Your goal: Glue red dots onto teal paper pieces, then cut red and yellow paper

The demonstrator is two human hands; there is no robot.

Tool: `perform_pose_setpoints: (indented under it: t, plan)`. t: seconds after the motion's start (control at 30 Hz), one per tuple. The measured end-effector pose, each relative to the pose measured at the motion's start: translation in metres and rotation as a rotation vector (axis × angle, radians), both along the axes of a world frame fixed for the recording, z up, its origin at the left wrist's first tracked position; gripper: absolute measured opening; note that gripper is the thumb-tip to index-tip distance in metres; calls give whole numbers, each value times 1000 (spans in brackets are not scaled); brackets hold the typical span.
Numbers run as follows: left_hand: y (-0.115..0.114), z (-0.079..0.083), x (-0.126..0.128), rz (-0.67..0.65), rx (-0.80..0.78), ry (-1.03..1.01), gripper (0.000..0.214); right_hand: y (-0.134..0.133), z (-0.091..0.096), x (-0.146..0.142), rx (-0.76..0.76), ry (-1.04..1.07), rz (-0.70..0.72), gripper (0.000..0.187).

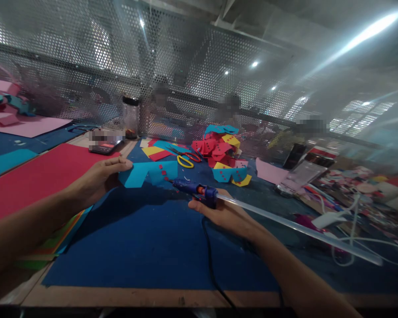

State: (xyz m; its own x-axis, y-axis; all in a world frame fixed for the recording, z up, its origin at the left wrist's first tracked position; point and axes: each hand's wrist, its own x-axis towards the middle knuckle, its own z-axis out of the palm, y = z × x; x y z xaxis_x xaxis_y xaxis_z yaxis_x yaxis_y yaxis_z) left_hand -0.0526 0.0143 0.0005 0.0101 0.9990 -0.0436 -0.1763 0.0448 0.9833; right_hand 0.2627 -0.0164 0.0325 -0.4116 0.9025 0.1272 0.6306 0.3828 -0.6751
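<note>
My left hand [111, 172] pinches the left end of a folded light-blue paper piece [139, 173], holding it above the dark blue mat [152, 251]. Small red squares run down the right part of the paper. In my right hand [227, 212] is a blue glue gun [194, 189], its fingers wrapped round the handle. The nozzle points left, at the lower right edge of the paper close to the red squares; whether it touches cannot be made out. A long clear glue stick [295, 226] sticks out of the gun's back, and a black cord hangs below.
Scissors [185, 160] with yellow and red handles lie behind the paper. Beyond are a pile of red, yellow and blue paper pieces [217, 148], a lidded jar [130, 117] and a phone [106, 145]. Red sheets [49, 172] lie left; white cables [351, 221] tangle right. A perforated metal screen stands behind.
</note>
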Motion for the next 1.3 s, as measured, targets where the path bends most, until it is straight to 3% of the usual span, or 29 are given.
perform_pose_setpoints:
  t: [1.3]
  plan:
    - [-2, 1, 1, -45, -42, -4, 23, 0, -1, 0, -2, -30, 13, 41]
